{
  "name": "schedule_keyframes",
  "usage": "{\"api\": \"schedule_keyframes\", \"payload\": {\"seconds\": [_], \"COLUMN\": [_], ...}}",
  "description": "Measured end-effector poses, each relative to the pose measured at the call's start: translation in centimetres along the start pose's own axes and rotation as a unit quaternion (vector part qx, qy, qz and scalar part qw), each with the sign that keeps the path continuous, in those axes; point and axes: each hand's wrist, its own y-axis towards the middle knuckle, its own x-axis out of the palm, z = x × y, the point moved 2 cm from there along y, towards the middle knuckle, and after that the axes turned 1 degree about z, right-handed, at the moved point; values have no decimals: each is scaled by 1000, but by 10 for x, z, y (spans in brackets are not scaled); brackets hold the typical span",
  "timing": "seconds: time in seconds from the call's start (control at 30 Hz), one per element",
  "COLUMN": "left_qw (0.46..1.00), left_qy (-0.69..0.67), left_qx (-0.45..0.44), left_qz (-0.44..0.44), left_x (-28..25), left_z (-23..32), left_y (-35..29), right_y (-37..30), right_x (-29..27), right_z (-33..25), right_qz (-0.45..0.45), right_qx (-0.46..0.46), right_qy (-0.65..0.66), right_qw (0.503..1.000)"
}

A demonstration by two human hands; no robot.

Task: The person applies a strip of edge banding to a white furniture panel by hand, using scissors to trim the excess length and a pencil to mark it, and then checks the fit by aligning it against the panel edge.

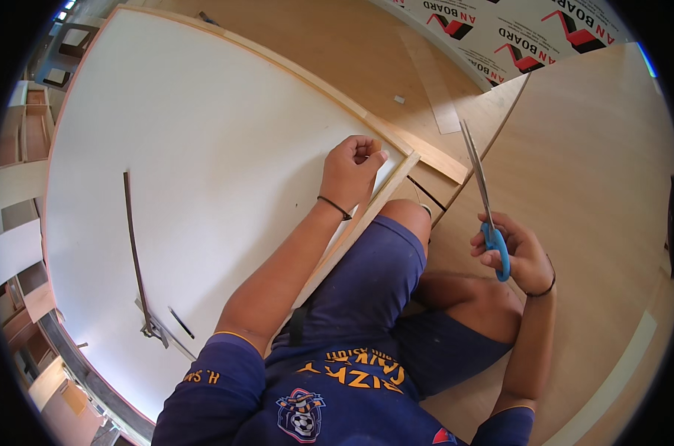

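My right hand (526,256) grips a pair of scissors (494,241) by its blue handles, with the long metal blades pointing away from me and seemingly closed together. My left hand (354,169) is held over the corner of a large white panel (225,141) edged with a pale wooden frame (329,99). Its fingers are curled and pinched together; whatever they may hold is hidden or too small to make out. Farther left on the panel lie a thin dark strip (132,230), a metal measuring tool (152,327) and a slim dark pencil or pen (181,322).
Brown board sheets (597,186) spread to my right, with a seam between them. A pale strip (433,89) lies beyond the frame corner. At the upper right stands a white sheet with red and black print (530,33). Wooden box shapes (36,134) line the far left.
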Motion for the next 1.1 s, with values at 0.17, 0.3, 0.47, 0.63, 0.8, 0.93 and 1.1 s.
{"api": "schedule_keyframes", "payload": {"seconds": [0.17, 0.3, 0.47, 0.63, 0.8, 0.93, 1.1], "left_qw": [997, 998, 998, 995, 991, 992, 993], "left_qy": [-49, -39, -12, 13, 7, 27, 21], "left_qx": [-40, -50, -21, 15, 49, 32, 19], "left_qz": [-32, 9, 51, 93, 124, 115, 113], "left_x": [2, 9, 12, 14, 18, 19, 19], "left_z": [9, 2, 3, 5, -2, 0, 1], "left_y": [-6, -9, -15, -19, -17, -17, -17], "right_y": [34, 56, 82, 100, 109, 112, 117], "right_x": [-4, 0, 10, 26, 34, 36, 36], "right_z": [-19, -38, -56, -66, -72, -75, -71], "right_qz": [-108, -165, -178, -176, -178, -174, -173], "right_qx": [8, 13, 54, 109, 109, 111, 110], "right_qy": [-98, -182, -279, -338, -367, -374, -355], "right_qw": [989, 969, 942, 918, 906, 904, 912]}}
